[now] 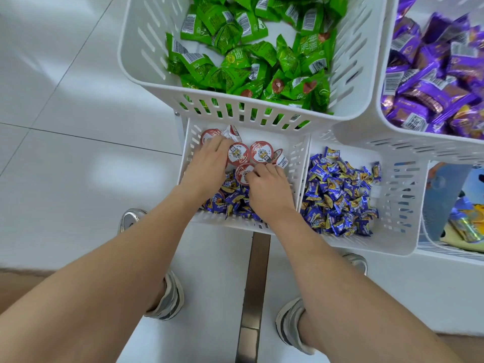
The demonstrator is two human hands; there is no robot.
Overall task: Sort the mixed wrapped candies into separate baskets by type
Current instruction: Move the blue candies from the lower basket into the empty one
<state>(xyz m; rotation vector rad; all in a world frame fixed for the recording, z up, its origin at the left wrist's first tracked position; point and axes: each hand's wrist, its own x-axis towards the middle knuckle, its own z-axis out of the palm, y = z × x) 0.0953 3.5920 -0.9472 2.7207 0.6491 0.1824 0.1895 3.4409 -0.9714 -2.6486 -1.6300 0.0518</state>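
White basket (297, 155) walls hem L hand (209, 165), R hand (267, 188).

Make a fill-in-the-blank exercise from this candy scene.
Green wrapped candies fill the white slotted plastic basket ___ of the purple wrapped candies.
Left hand and right hand are in the near basket among round cups with ___ lids.
Blue wrapped candies also lie there and in the neighbouring basket on its ___.
Missing: left; red; right
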